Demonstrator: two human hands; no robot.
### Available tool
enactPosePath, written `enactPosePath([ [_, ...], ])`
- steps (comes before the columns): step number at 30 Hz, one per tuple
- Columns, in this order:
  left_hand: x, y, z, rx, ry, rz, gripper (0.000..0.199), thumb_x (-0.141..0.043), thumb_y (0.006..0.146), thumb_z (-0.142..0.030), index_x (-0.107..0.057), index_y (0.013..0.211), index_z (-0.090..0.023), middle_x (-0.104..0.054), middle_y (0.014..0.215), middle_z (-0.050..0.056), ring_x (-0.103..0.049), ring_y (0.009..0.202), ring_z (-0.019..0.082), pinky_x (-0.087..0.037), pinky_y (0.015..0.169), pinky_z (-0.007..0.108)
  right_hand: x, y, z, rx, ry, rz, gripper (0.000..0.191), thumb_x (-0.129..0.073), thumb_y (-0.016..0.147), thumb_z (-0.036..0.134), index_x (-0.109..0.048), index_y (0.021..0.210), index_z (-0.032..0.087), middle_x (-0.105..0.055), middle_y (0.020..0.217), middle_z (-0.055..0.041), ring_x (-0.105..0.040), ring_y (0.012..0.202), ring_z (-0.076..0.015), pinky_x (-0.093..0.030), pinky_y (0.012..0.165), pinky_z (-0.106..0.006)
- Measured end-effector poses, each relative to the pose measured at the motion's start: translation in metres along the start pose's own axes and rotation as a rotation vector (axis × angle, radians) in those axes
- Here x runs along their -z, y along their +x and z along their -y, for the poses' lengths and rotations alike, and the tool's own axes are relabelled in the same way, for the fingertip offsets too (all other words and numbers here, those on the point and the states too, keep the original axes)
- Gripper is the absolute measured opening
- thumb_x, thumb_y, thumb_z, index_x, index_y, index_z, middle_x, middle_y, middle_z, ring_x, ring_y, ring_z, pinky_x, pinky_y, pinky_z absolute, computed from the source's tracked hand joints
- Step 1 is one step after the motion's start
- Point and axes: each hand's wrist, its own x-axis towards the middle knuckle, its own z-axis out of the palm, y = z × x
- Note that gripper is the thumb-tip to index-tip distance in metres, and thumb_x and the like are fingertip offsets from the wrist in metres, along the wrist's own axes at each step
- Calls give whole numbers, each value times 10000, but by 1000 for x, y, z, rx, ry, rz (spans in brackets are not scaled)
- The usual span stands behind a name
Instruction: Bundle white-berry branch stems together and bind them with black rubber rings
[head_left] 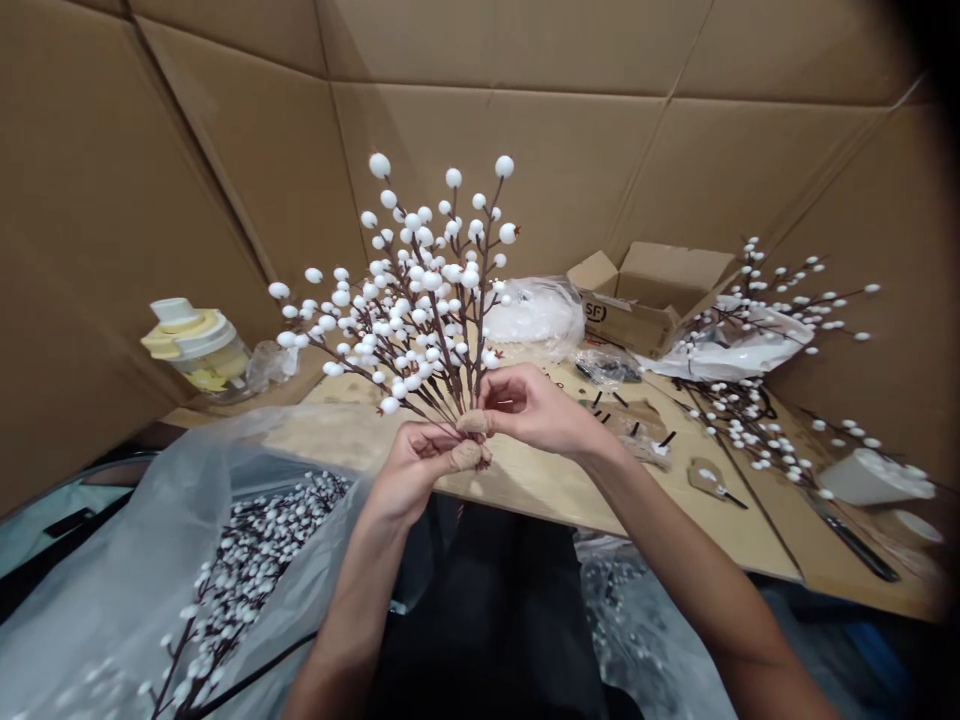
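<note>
Pinching tight: your left hand (416,480) and right hand (529,405) clench their fingers around the white berry branches (442,310) at 12 o'clock, keeping the stems bunched.

Bare forearms (697,590) (dark clothing (480,620) below)

One head-worn view, angled forward and down, close above the left hand (412,475) and right hand (532,408), cardboard wall (487,170) at twelve o'clock.

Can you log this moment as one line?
left hand: pinches tan wrap | right hand: holds white-berry branches | nearby: cardboard box
</note>
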Motion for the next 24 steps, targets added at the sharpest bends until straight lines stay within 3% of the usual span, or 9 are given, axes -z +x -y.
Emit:
enactPosePath([
  [6, -2, 2, -4, 27, -7, 28, 232, -824, 558, -298, -734, 684, -125, -682, 677, 74, -620, 601, 148, -514, 619, 240, 4, 1, -1, -65, 61, 42, 358, -739, 675, 372, -527, 687, 83, -569, 636, -22, -532, 577, -47, -435, 558, -145],
  [13, -4, 3, -5, 13, 42, 48, 159, -791, 617, -236, -741, 721, -126, -693, 697, 72, -630, 625, 142, -514, 639, 221, 8, -2, -6, -64, 151, 33, 369, -752, 670, 378, -553, 714, 70, -587, 653, -41, -555, 595, -59, -471, 581, -158],
  [24, -6, 6, -4, -3, 113, -15, 179, -792, 605, -258, -730, 692, -114, -686, 674, 79, -627, 616, 158, -512, 629, 241, 7, -2, -13, -57, 186, -12, 379, -742, 687, 403, -542, 711, 82, -593, 668, -38, -572, 599, -64, -496, 580, -168],
])
